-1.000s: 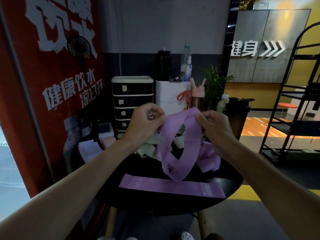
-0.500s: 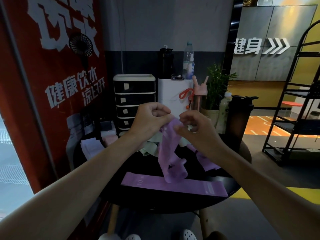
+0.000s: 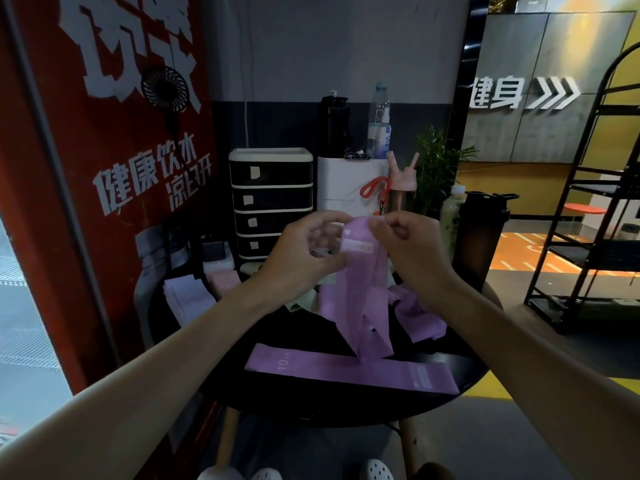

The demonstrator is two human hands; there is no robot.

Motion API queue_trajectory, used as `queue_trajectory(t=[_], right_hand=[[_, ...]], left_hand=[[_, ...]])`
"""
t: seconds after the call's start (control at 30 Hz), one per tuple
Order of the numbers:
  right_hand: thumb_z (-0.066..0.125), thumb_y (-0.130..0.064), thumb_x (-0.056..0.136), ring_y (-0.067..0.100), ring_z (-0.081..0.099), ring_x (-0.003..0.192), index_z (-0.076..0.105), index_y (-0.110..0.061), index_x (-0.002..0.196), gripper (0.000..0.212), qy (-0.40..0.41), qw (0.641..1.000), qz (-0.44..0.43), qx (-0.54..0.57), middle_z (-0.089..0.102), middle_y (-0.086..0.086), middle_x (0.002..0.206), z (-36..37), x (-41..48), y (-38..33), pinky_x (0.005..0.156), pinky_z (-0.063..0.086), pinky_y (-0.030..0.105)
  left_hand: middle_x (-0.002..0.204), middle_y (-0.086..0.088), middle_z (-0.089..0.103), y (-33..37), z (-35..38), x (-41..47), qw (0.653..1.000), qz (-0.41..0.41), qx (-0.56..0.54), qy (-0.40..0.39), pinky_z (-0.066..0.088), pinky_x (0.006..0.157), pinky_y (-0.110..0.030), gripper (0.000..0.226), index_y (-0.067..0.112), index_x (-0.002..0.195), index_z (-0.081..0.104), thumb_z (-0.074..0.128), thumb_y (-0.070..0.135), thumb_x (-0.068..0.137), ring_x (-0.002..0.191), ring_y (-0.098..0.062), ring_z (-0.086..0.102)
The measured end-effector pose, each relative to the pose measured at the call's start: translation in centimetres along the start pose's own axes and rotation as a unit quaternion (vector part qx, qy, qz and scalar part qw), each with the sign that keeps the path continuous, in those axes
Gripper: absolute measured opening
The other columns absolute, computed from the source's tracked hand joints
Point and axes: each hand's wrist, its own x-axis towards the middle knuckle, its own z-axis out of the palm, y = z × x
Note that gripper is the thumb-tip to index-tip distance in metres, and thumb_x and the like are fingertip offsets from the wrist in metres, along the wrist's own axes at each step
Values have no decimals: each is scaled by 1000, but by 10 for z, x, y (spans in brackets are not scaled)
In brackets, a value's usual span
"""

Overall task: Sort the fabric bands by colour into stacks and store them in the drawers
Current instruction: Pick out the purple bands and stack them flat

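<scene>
near edge of table (image 3: 311,407): flat purple band (image 3: 349,372), long axis l-r. above it, held purple band (image 3: 363,289), long axis approx vertical, label end up, twisted tail down onto flat one. pinched at top by left hand (image 3: 304,258) & right hand (image 3: 412,251), fingers curled. risk: laid down w/ twist in, skewed stack; tail snag could drag flat one off edge. drawers (image 3: 272,202) at far edge.

A round black table (image 3: 311,403) carries sorted fabric. A flat purple band (image 3: 346,370) lies along its near edge. Crumpled purple bands (image 3: 419,320) sit to the right, with pale green bands (image 3: 301,303) towards the middle. At the left are a white stack (image 3: 187,296) and a pink stack (image 3: 223,280). A black drawer unit (image 3: 272,202) stands at the back and a black shaker bottle (image 3: 479,233) at the far right.
</scene>
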Motion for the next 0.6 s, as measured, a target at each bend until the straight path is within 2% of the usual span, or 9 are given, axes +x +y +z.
queue_trajectory(t=[0.07, 0.13, 0.2, 0.27, 0.33, 0.43, 0.53, 0.6], right_hand=[[61, -18, 94, 15, 35, 53, 56, 16, 73, 40, 1, 1000, 0, 6, 43, 17, 57, 0, 2, 1, 48, 28, 24], [62, -19, 94, 17, 39, 54, 59, 14, 79, 37, -1, 1000, 10, 5, 48, 16, 62, 0, 4, 1, 47, 32, 23], [65, -21, 92, 7, 52, 59, 64, -2, 94, 19, 5, 999, 31, 15, 60, 7, 77, 0, 4, 1, 51, 42, 16], [71, -27, 87, 6, 55, 79, 58, -21, 109, 26, 7, 1000, 17, 0, 58, 3, 98, -1, -1, 5, 64, 47, 15], [78, -32, 80, 10, 50, 91, 57, -28, 108, 34, -19, 996, -50, -78, 49, 0, 107, -4, -7, 9, 75, 43, 14], [83, -30, 71, 14, 47, 100, 63, -25, 102, 37, -76, 980, -126, -137, 46, 1, 110, -4, -16, 18, 85, 40, 19], [83, -16, 74, 14, 50, 98, 67, -18, 101, 32, -85, 978, -127, -144, 49, 0, 106, -1, -16, 20, 85, 44, 25], [80, -12, 77, 14, 52, 92, 68, -14, 97, 22, -72, 975, -149, -151, 54, -2, 99, 1, -15, 19, 81, 45, 26]], left_hand=[[93, -7, 76, 2, 3, 0, 999, 8, -27, 21, 59, 78, -26, 39, 13, 116, 64, 74, -3, 83, 85, -18, 72], [83, -2, 74, 4, 5, 3, 999, 14, -14, 50, 58, 71, -23, 29, 13, 106, 68, 73, -4, 84, 74, -11, 70], [82, 0, 71, 3, 5, 7, 997, 10, 11, 81, 60, 69, -25, 20, 12, 99, 72, 74, -1, 84, 72, -7, 67], [83, -4, 71, 2, 3, 11, 994, 3, 23, 102, 61, 70, -27, 15, 8, 98, 73, 75, 2, 84, 73, -8, 67], [83, -7, 72, 2, 3, 13, 992, 8, 32, 118, 59, 70, -24, 12, 6, 95, 74, 77, 4, 83, 71, -8, 67], [73, -3, 72, 3, 2, 16, 988, 12, 38, 149, 59, 67, -23, 9, 12, 84, 74, 79, 5, 81, 65, -7, 67], [69, -5, 73, 2, 2, 17, 985, -4, 25, 169, 62, 68, -35, 7, 11, 83, 76, 80, 7, 80, 65, -18, 71], [70, -7, 74, 5, 2, 16, 984, -12, 18, 176, 62, 68, -37, 6, 8, 84, 76, 80, 8, 80, 65, -22, 72]])
